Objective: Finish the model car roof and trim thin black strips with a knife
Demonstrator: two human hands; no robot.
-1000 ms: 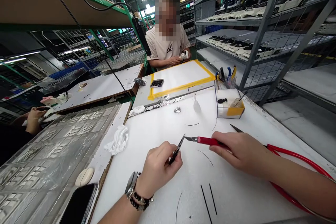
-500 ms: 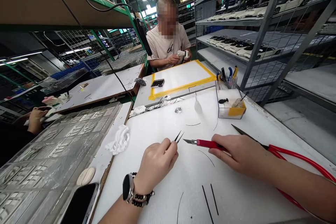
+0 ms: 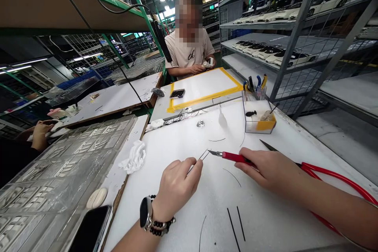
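Note:
My left hand [image 3: 177, 185], with a watch and bead bracelet on the wrist, is closed on thin metal tweezers [image 3: 200, 158] whose tips point up and right. My right hand [image 3: 270, 169] is closed on a red-handled craft knife [image 3: 228, 156]; its blade points left and almost meets the tweezer tips. Both hover just above the white foam work surface [image 3: 183, 141]. Thin black strips [image 3: 236, 223] and curved black slivers lie on the foam near my hands. A red hose [image 3: 333, 179] runs along my right forearm.
A clear box [image 3: 259, 116] with a yellow piece and pliers stands behind the knife. White crumpled cloth [image 3: 134, 157], clear plastic trays [image 3: 59, 165], a phone [image 3: 90, 230] and a white oval case [image 3: 96, 198] lie left. A seated person [image 3: 189, 51] handles a small part beyond a yellow-taped board [image 3: 203, 86]. Another person's hand [image 3: 39, 132] shows far left.
My left hand turned the tweezers from a steep upright hold to a flatter one, with tips nearer the knife blade. The knife shifted slightly up and left. The person opposite lowered the part.

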